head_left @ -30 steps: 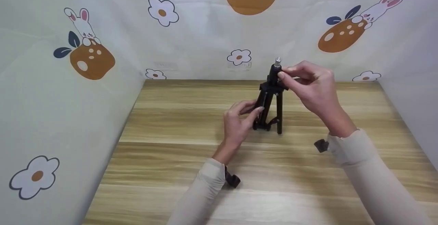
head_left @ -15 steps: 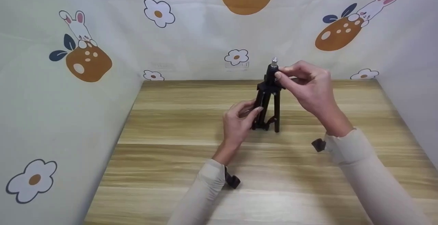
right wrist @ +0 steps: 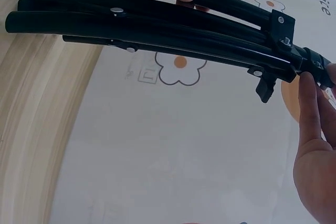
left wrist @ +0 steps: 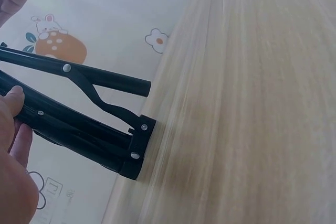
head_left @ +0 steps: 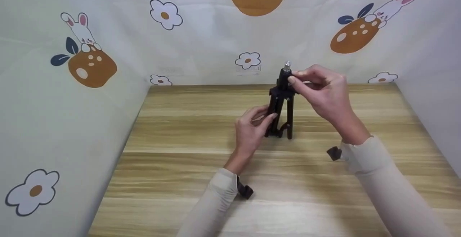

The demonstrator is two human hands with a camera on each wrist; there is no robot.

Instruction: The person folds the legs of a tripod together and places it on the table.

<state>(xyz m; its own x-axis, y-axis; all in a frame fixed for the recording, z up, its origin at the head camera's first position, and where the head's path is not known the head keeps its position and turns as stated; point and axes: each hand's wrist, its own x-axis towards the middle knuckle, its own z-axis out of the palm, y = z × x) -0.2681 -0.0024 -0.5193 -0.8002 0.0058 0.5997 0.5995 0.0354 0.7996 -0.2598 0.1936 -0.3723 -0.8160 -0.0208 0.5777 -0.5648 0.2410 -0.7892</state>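
A black tripod (head_left: 279, 104) with a silver tip (head_left: 287, 66) is roughly upright over the wooden table (head_left: 173, 179), towards its far edge, its hinged legs gathered close, one angled slightly outward.

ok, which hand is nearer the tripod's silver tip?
Right. The right hand pinches the tripod at its neck, just below the silver tip; the left hand holds the legs, farther down.

The wood-grained tabletop (head_left: 162, 190), streaked pale and brown, catches a sheen at the near side.
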